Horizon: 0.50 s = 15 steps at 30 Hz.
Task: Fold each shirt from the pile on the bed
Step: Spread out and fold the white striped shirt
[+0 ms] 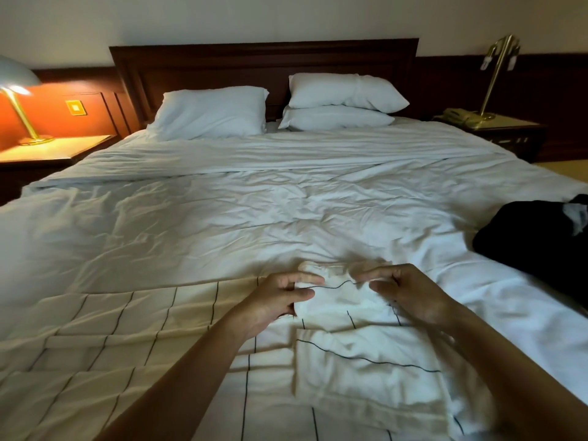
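While left hand [280, 297] and right hand [410, 292] pinch its soft edge, the cream grid-lined shirt [350, 354] lies on wrinkled sheets [254, 218].

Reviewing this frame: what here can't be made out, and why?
1. Head view: the pile runs off the right edge, so its shirt count is unknowable.
2. The right hand is motion-blurred; whether it pinches the shirt is unclear.
3. The shirt's near end is cut by the bottom edge and covered by the forearms.
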Available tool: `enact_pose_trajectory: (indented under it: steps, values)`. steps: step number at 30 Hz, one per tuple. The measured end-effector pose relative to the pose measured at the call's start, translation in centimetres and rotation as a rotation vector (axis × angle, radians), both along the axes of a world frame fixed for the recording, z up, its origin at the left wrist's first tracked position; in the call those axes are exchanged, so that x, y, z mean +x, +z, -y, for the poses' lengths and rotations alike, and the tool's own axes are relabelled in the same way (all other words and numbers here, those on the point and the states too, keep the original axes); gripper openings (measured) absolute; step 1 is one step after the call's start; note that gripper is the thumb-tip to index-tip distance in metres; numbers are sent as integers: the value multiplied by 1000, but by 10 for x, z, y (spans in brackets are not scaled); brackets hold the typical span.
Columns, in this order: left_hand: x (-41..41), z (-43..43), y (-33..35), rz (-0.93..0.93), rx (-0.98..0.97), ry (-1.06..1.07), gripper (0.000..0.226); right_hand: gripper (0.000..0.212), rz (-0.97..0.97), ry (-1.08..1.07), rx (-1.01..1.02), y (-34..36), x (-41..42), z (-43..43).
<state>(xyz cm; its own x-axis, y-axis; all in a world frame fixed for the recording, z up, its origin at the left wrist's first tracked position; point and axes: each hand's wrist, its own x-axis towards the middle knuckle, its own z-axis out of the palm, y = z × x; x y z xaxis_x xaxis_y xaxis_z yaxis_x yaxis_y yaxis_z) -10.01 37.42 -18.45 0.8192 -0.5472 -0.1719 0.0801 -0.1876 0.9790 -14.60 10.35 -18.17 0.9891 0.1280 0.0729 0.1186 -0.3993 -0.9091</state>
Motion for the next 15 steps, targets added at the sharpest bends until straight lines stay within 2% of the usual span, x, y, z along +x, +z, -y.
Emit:
enact_pose_trajectory:
  steps: [6,11,15]
  values:
    - [1,-17,7,-31,134,-53,33,24,-195,100,-173,10,-6,26]
    - [-2,-15,14,-70,119,-82,50,24,-202,8,-166,18,-8,29]
    - [6,-9,10,-24,138,-32,49,33,-91,-41,-171,18,0,19]
